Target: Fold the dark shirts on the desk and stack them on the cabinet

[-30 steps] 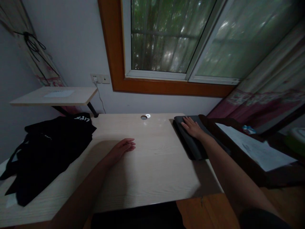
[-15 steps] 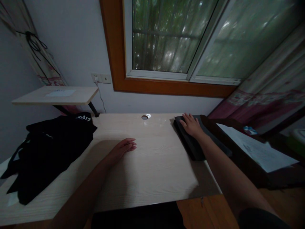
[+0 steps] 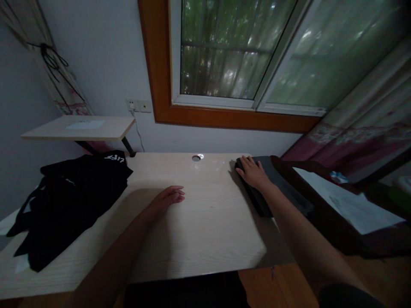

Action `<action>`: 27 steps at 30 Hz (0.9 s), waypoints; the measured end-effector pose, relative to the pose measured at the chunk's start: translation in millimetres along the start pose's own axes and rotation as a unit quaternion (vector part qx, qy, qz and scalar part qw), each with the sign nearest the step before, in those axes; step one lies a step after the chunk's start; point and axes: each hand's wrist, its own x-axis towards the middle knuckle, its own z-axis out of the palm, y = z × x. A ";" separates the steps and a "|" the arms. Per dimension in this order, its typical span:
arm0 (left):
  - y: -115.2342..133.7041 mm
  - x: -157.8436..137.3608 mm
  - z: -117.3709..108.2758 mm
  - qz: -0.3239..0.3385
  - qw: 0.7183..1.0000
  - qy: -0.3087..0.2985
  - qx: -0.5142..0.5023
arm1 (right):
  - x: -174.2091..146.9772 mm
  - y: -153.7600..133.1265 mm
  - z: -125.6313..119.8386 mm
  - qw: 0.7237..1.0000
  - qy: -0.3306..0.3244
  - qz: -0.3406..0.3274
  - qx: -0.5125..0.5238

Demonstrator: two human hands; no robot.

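My right hand (image 3: 252, 172) lies flat, fingers stretched out, on the far left part of a folded dark grey cloth (image 3: 284, 186), probably a garment, at the desk's right edge. Over the middle of the pale wooden desk (image 3: 212, 231) is my left hand (image 3: 168, 198), holding nothing, its fingers loosely extended and partly overlapping. Whether it touches the desktop I cannot tell. To the left, a heap of black clothing (image 3: 77, 192) with white lettering spreads over the desk.
A raised shelf (image 3: 118, 126) with a paper on it stands at the back left. Behind the desk are a wall socket (image 3: 138, 105) and a window. On the right, a dark surface carries a large white sheet (image 3: 348, 201). The desktop has a round cable hole (image 3: 196, 158).
My right hand has slid slightly left and toward the near side over the folded cloth's left edge. My left hand stays almost in place. The view has shifted a little.
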 end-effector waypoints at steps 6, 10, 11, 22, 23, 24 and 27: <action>-1.7 2.4 -2.6 0.036 0.998 0.024 0.040 | -13.9 -56.6 -3.7 0.992 0.051 -0.106 0.056; 4.5 2.5 -20.3 0.109 0.969 0.081 0.207 | -28.0 -100.0 7.9 0.971 0.044 -0.171 0.162; 8.4 1.6 -27.4 0.134 0.949 0.097 0.268 | -31.9 -109.9 12.2 0.965 0.038 -0.182 0.185; 67.2 -44.8 -107.5 0.121 0.596 0.475 0.636 | -52.2 -144.1 54.9 0.955 0.050 -0.180 0.232; 68.7 -49.1 -111.8 0.100 0.575 0.508 0.634 | -52.5 -143.6 55.0 0.955 0.050 -0.178 0.233; 69.3 -52.4 -115.7 0.082 0.559 0.530 0.632 | -52.7 -143.3 54.8 0.955 0.049 -0.177 0.234; 66.6 -56.4 -125.1 0.038 0.544 0.549 0.633 | -52.7 -143.3 53.3 0.954 0.050 -0.175 0.239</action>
